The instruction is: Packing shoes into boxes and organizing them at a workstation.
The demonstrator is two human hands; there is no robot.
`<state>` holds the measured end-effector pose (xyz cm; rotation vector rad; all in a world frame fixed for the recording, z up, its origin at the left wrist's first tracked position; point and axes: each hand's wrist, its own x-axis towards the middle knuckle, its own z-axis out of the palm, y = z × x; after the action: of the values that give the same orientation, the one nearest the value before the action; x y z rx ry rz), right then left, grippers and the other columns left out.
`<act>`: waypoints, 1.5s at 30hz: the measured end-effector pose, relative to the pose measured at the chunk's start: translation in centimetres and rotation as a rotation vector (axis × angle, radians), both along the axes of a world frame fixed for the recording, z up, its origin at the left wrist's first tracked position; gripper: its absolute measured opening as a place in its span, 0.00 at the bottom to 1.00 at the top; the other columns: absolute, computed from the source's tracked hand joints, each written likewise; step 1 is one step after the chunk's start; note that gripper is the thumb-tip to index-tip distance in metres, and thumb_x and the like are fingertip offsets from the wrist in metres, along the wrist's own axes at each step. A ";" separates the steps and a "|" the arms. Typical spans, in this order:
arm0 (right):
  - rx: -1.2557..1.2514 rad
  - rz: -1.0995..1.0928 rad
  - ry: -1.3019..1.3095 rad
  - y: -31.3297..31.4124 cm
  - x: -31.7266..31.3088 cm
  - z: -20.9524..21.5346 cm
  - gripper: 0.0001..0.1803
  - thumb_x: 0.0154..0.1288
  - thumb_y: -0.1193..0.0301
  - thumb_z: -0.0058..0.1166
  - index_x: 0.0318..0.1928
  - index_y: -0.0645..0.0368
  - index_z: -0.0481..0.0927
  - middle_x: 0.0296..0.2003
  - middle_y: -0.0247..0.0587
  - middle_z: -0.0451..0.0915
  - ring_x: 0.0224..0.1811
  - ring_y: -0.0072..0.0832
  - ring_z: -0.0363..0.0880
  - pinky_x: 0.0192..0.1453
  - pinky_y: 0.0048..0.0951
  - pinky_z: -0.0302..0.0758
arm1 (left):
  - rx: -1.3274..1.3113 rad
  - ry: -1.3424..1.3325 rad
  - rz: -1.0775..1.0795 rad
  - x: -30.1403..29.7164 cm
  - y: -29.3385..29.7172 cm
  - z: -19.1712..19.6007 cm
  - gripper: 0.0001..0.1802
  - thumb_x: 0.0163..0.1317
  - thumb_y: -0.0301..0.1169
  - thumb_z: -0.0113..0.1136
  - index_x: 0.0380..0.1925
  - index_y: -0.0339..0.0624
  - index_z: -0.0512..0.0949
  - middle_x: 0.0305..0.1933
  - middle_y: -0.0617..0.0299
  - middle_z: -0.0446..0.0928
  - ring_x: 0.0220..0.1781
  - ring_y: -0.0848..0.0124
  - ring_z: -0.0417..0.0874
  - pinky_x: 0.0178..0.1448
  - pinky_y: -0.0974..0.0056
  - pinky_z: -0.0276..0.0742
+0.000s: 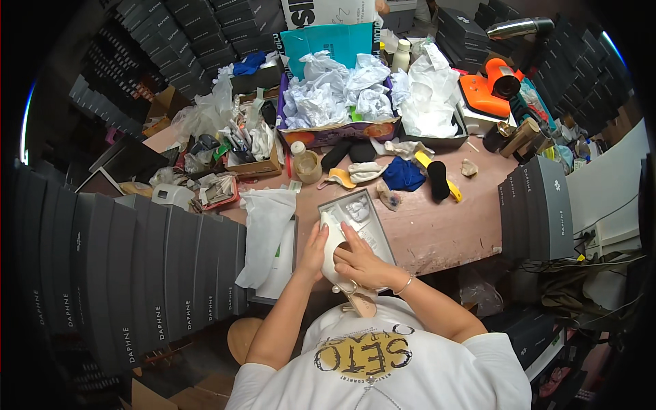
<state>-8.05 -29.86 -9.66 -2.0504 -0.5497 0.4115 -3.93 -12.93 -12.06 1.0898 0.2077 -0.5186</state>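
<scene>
A white shoe (331,239) with a beige, strapped heel end lies between my hands, its toe pointing away from me. My left hand (313,254) holds it along the left side. Over the shoe's opening, my right hand (363,265) grips it, some fingertips hidden inside or behind the edge. Beneath the shoe sits an open grey shoebox (384,238) with crumpled white paper (358,209) in its far part. To the left, a sheet of white tissue (265,232) drapes over another open box (273,298).
Stacked dark shoeboxes (140,266) line my left; more boxes (538,205) stand at right. A purple carton (339,137) of crumpled paper is at the back. Near it are a jar (307,166), a blue cloth (403,175), a black-headed yellow brush (438,181) and an orange device (486,95).
</scene>
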 end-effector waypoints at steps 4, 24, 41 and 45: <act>-0.122 -0.121 -0.015 2.3 2.1 -2.9 0.43 0.68 0.39 0.33 0.38 0.73 0.83 0.73 0.61 0.27 0.76 0.58 0.29 0.70 0.66 0.35 | -0.070 0.088 0.037 -0.3 -0.7 -2.0 0.26 0.72 0.47 0.44 0.62 0.42 0.63 0.57 0.58 0.72 0.58 0.67 0.74 0.60 0.62 0.71; 0.137 -0.323 0.261 6.8 1.2 -4.3 0.45 0.68 0.37 0.26 0.52 0.68 0.79 0.73 0.59 0.31 0.76 0.55 0.28 0.72 0.61 0.33 | 0.192 -0.047 0.138 -2.6 1.8 -1.7 0.29 0.75 0.47 0.37 0.66 0.37 0.56 0.59 0.53 0.66 0.60 0.65 0.70 0.63 0.62 0.68; 0.519 -0.249 0.110 0.3 -2.1 -2.5 0.28 0.74 0.53 0.33 0.46 0.64 0.80 0.58 0.58 0.72 0.63 0.51 0.67 0.67 0.40 0.62 | -0.177 0.249 0.361 -10.4 0.0 0.5 0.25 0.65 0.37 0.55 0.57 0.35 0.64 0.54 0.45 0.72 0.51 0.54 0.80 0.52 0.50 0.79; -0.233 -0.240 -0.366 -3.6 9.5 -7.1 0.15 0.66 0.67 0.46 0.43 0.64 0.81 0.40 0.51 0.81 0.42 0.46 0.80 0.48 0.39 0.76 | -0.295 0.378 0.189 -9.1 3.9 -1.6 0.33 0.58 0.33 0.59 0.61 0.37 0.58 0.53 0.40 0.71 0.47 0.49 0.81 0.51 0.49 0.81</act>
<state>1.43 -33.47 -16.77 -2.4031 -0.4792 -0.0491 -13.07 -9.06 -13.69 0.6710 0.5424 -0.5618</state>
